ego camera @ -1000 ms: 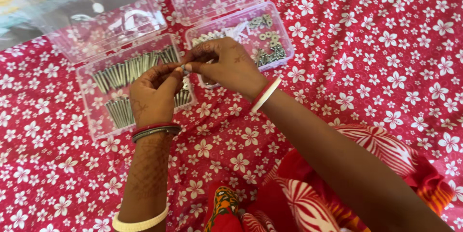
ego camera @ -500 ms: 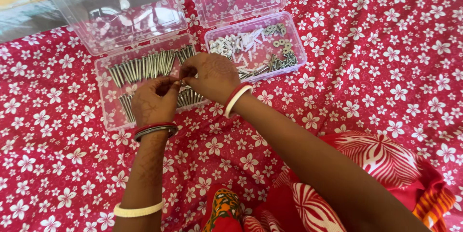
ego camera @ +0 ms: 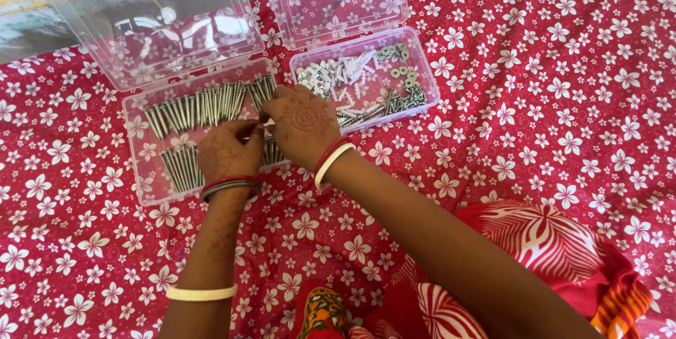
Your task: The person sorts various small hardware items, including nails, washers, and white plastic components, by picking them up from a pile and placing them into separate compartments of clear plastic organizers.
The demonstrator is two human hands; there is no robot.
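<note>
My left hand [ego camera: 225, 152] and my right hand [ego camera: 303, 121] meet fingertip to fingertip low over the right half of a clear plastic box [ego camera: 141, 187]. Between the fingertips they pinch a small metal fastener [ego camera: 268, 123], mostly hidden by the fingers. The box holds rows of long grey screws [ego camera: 190, 110]. Both wrists wear red and white bangles. My right hand covers the gap between this box and a second clear box [ego camera: 431, 82] to the right.
The second box holds white plastic plugs [ego camera: 331, 71], washers [ego camera: 394, 54] and short screws. Both open lids [ego camera: 155, 29] stand up behind the boxes. Everything lies on a red cloth with white flowers [ego camera: 549, 99]. My red-and-white clothing [ego camera: 549, 247] fills the lower right.
Both hands have come down and toward me, from above the gap between the boxes to low over the left box, still joined at the fingertips. The camera view shifted a little.
</note>
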